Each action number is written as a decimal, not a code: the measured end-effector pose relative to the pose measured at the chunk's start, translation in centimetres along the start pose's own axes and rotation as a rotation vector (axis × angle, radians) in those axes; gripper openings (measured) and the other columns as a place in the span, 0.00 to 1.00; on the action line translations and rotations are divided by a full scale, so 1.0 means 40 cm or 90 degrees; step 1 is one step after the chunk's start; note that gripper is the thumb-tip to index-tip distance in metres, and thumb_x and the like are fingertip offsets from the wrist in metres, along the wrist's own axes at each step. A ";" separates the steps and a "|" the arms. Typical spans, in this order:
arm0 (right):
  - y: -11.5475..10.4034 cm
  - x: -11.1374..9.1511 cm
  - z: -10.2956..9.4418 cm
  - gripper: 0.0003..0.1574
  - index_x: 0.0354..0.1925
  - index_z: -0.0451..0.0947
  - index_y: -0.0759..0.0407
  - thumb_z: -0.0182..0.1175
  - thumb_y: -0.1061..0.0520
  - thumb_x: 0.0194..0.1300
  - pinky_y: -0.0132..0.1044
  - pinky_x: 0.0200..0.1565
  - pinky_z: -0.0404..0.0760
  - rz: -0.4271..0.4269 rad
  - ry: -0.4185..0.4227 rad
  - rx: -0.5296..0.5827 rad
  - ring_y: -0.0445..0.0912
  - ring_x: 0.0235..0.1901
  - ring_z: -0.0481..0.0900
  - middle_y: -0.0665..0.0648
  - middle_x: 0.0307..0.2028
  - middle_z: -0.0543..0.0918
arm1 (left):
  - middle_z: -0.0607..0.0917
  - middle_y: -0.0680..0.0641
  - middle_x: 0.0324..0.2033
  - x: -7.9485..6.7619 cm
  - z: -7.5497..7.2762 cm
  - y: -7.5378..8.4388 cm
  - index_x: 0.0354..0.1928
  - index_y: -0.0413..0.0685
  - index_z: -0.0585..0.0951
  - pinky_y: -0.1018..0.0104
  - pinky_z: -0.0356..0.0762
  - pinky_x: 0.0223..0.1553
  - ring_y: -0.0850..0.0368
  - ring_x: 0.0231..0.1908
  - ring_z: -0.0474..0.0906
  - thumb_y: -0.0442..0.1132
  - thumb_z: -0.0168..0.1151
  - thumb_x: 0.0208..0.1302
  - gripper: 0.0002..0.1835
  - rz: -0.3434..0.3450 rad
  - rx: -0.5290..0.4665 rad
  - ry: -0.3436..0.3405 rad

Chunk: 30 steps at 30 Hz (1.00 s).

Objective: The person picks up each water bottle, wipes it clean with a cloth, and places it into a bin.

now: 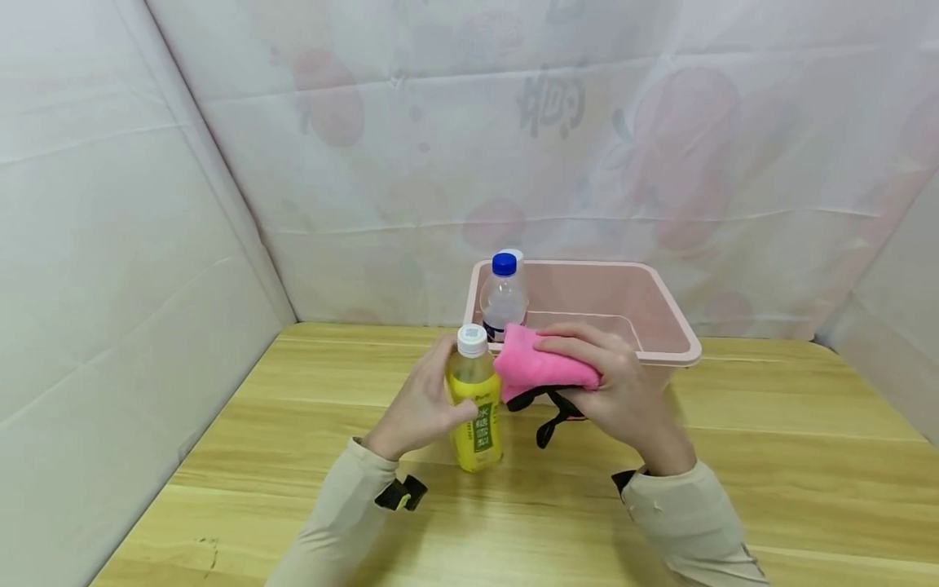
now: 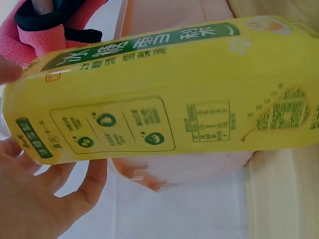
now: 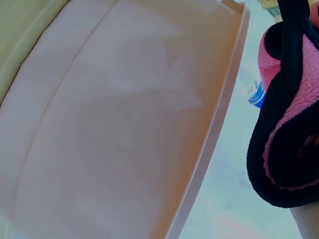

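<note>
In the head view my left hand (image 1: pixel 421 408) grips a drink bottle (image 1: pixel 477 440) with a yellow label and white cap, thumb across its front, fingers mostly hidden behind. The label fills much of the left wrist view, with green panels and printed characters. My right hand (image 1: pixel 616 391) holds a folded pink towel (image 1: pixel 546 367) with black edging and a hanging black loop. The towel is right beside the bottle's neck. Seen from the right wrist, the towel (image 3: pixel 271 149) is rolled into layers at its black edge.
Behind both hands stands a pale pink plastic bin (image 1: pixel 671 314) on the wooden table (image 1: pixel 792 456). Inside its left end are a clear bottle with a blue cap (image 1: pixel 504 297) and another, white-capped bottle (image 1: pixel 517 255) behind it. Printed white sheeting (image 1: pixel 440 163) encloses the back and sides.
</note>
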State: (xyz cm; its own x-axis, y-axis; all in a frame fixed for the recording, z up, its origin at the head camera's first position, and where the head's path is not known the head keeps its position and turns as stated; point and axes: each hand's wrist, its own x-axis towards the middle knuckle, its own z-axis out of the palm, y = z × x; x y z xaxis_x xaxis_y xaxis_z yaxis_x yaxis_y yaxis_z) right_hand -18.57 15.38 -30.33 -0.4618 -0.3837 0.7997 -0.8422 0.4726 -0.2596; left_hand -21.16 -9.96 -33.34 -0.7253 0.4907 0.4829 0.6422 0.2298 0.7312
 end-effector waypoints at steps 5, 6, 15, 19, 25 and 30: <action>0.001 0.006 0.017 0.33 0.48 0.87 0.60 0.62 0.79 0.43 0.29 0.58 0.74 -0.018 -0.003 0.002 0.58 0.48 0.84 0.60 0.50 0.85 | 0.77 0.37 0.58 -0.001 -0.001 -0.001 0.71 0.35 0.65 0.48 0.79 0.56 0.42 0.55 0.77 0.19 0.62 0.50 0.42 -0.016 -0.048 -0.008; 0.001 0.006 0.021 0.33 0.49 0.86 0.60 0.62 0.79 0.43 0.30 0.58 0.75 -0.019 -0.010 -0.005 0.58 0.48 0.84 0.60 0.50 0.85 | 0.76 0.36 0.60 -0.002 -0.002 -0.002 0.72 0.35 0.65 0.46 0.77 0.59 0.41 0.57 0.76 0.19 0.62 0.50 0.42 -0.016 -0.056 -0.004; -0.008 0.002 0.057 0.31 0.47 0.86 0.59 0.60 0.79 0.45 0.53 0.47 0.85 -0.026 -0.061 -0.042 0.56 0.49 0.84 0.59 0.51 0.84 | 0.73 0.40 0.62 -0.012 -0.009 -0.019 0.69 0.36 0.71 0.42 0.73 0.60 0.43 0.60 0.70 0.18 0.58 0.44 0.42 0.018 -0.046 0.033; -0.010 0.003 0.063 0.30 0.46 0.87 0.60 0.60 0.78 0.45 0.54 0.48 0.84 -0.026 -0.060 -0.069 0.57 0.50 0.84 0.60 0.50 0.84 | 0.66 0.38 0.70 -0.013 -0.006 -0.019 0.76 0.36 0.58 0.42 0.66 0.67 0.43 0.67 0.64 0.25 0.58 0.51 0.45 0.023 0.014 -0.008; -0.016 -0.003 0.068 0.29 0.47 0.87 0.63 0.60 0.78 0.45 0.54 0.50 0.84 0.015 -0.089 -0.077 0.56 0.49 0.84 0.59 0.49 0.85 | 0.65 0.39 0.70 -0.012 -0.010 -0.022 0.78 0.43 0.50 0.43 0.70 0.65 0.44 0.67 0.67 0.37 0.56 0.68 0.41 -0.005 -0.018 -0.067; -0.014 -0.009 0.080 0.26 0.47 0.87 0.61 0.61 0.75 0.49 0.54 0.53 0.83 0.073 -0.165 -0.063 0.55 0.52 0.84 0.57 0.49 0.86 | 0.67 0.38 0.69 -0.010 -0.011 -0.024 0.77 0.44 0.53 0.42 0.68 0.66 0.43 0.68 0.66 0.44 0.50 0.80 0.32 -0.027 -0.034 -0.062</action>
State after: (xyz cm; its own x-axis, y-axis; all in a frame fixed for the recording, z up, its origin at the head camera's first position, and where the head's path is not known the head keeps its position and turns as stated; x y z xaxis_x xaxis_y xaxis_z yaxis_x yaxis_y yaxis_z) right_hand -18.83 12.70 -32.21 -0.6184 -0.5069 0.6005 -0.7552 0.5946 -0.2759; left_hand -21.57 -10.75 -34.02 -0.7223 0.5614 0.4039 0.5955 0.2078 0.7760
